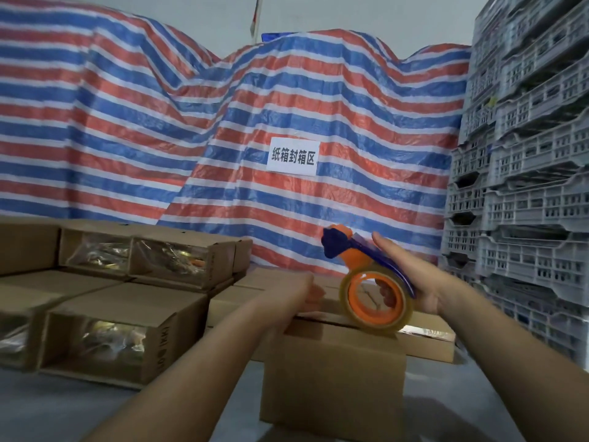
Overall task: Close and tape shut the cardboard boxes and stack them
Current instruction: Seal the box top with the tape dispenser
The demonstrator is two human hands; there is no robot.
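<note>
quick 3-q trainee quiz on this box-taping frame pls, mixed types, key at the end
1. True or false: the tape dispenser rests on the box top.
2. Which hand holds the dispenser: A) left hand B) right hand?
3. Fill in: the left hand presses on the box ____.

Key: 1 true; 2 B; 3 top (its flaps).

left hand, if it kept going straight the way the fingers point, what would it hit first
The left hand presses on the box top, fingers pointing away across it. Straight on it would likely reach the low boxes behind, then the striped tarp; depth is unclear. The tape dispenser sits to its right.
</note>
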